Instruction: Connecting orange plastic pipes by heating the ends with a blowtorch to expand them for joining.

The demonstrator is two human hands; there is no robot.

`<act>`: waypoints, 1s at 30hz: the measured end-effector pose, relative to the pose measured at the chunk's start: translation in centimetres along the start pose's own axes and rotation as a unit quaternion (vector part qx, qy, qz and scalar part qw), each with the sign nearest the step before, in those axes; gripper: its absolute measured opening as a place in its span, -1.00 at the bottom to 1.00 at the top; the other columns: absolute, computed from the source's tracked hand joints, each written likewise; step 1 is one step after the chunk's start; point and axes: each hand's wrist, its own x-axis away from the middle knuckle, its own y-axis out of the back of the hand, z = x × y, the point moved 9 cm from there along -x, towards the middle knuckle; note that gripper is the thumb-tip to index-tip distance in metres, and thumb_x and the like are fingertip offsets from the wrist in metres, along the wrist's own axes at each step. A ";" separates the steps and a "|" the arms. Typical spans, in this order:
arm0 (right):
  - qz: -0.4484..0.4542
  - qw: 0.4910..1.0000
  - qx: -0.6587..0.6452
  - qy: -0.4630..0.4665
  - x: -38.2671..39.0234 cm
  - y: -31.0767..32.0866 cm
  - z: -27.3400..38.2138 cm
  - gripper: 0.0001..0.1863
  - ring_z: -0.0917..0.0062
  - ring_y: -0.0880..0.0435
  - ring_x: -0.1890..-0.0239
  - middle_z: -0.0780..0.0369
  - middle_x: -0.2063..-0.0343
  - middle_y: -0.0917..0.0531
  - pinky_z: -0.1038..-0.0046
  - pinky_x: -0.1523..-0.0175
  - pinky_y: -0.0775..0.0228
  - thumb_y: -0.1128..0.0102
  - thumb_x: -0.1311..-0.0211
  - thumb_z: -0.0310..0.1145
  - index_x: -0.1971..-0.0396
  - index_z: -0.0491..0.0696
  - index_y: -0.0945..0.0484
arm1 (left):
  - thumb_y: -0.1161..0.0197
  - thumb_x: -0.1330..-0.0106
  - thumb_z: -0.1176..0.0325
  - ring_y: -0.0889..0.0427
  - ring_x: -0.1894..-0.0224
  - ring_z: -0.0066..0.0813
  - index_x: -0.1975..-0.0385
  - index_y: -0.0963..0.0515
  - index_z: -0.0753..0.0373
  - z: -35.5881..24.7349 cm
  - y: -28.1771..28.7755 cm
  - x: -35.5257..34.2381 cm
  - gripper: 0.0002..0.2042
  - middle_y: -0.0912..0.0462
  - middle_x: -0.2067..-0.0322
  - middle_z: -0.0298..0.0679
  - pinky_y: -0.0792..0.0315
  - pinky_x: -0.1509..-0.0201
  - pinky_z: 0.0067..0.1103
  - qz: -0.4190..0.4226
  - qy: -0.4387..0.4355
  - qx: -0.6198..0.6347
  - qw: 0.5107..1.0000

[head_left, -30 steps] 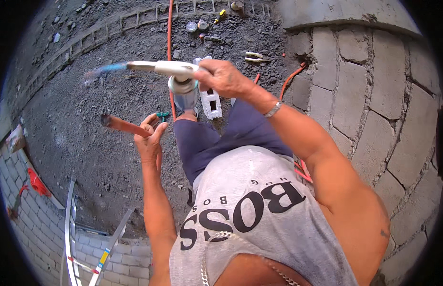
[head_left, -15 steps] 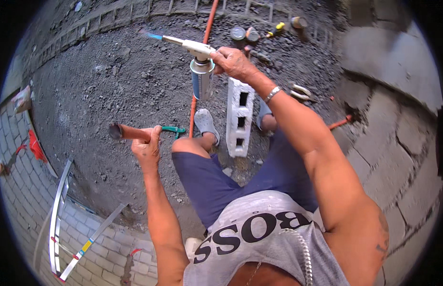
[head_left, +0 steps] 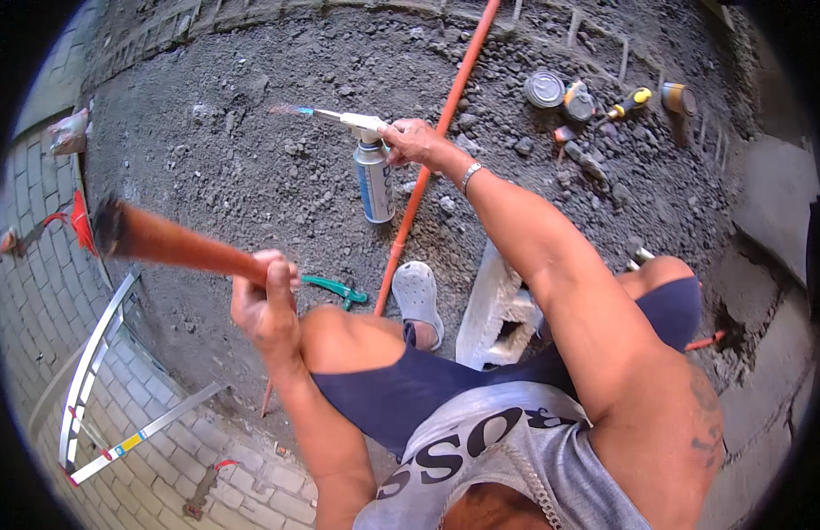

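Two grips are only partly visible; the right hand (head_left: 417, 144) is clamped on the rear of a gas blowtorch (head_left: 373, 181), its lower fingertips hard to make out behind the canister neck; the left hand (head_left: 267, 314) has fingers and thumb wrapped around an orange-red plastic pipe (head_left: 185, 240) and covers part of it; where the pipe ends below the hand cannot be told; a whitish hollow block (head_left: 480, 309) is partly hidden by the right arm and thigh; one end of a green tool (head_left: 339, 287) beside the left knee is out of sight, so its kind is unclear. The held pipe is raised above dark gravel (head_left: 224, 177), pointing left; its open end is blackened and blurred, the wall otherwise dull orange-red; the blowtorch is upright, white-headed, with a silver and blue canister; its metal nozzle emits a short blue flame (head_left: 295, 109), well apart from the pipe.
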 end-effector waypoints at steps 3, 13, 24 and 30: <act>0.046 0.999 0.019 -0.005 -2.4 -1.3 -0.7 -0.57 0.55 -0.60 0.58 0.21 0.64 -0.62 0.44 0.42 -0.47 0.01 -0.35 -0.04 0.47 -0.15 -0.51 | -0.18 -0.40 0.36 -0.46 0.40 -0.59 0.19 -0.50 0.37 0.3 0.7 0.9 -0.82 -0.53 0.41 -0.25 -0.37 0.31 -0.68 -0.004 0.005 -0.011 1.000; 0.019 0.814 0.580 0.037 10.2 14.6 12.6 -0.50 0.32 -0.63 0.49 0.07 0.54 -0.65 0.28 0.37 -0.49 0.04 -0.41 -0.01 0.33 -0.18 -0.64 | -0.09 -0.44 0.07 -0.40 0.51 -0.66 0.18 -0.48 0.23 5.9 1.3 -5.8 -0.68 -0.49 0.50 -0.40 -0.31 0.42 -0.65 0.043 0.068 -0.170 0.982; -0.505 0.781 0.066 -0.361 65.2 43.8 -19.2 -0.45 0.37 -0.49 0.72 0.22 0.79 -0.42 0.27 0.53 -0.37 -0.06 -0.35 -0.01 0.70 -0.15 -0.46 | 0.08 -0.46 -0.07 -0.29 0.71 -0.64 0.03 -0.45 0.23 0.1 1.1 -5.8 -0.54 -0.32 0.63 -0.42 -0.24 0.68 -0.64 0.098 0.132 -0.186 0.969; -0.411 0.827 -0.013 -0.384 58.5 27.2 -29.6 -0.46 0.40 -0.63 0.51 0.15 0.50 -0.66 0.35 0.36 -0.50 -0.05 -0.29 0.08 0.40 -0.19 -0.62 | 0.06 -0.44 -0.05 -0.50 0.56 -0.53 -0.21 -0.35 0.29 -2.3 3.6 -6.5 -0.45 -0.49 0.51 -0.27 -0.41 0.53 -0.62 0.144 -0.157 -0.430 0.877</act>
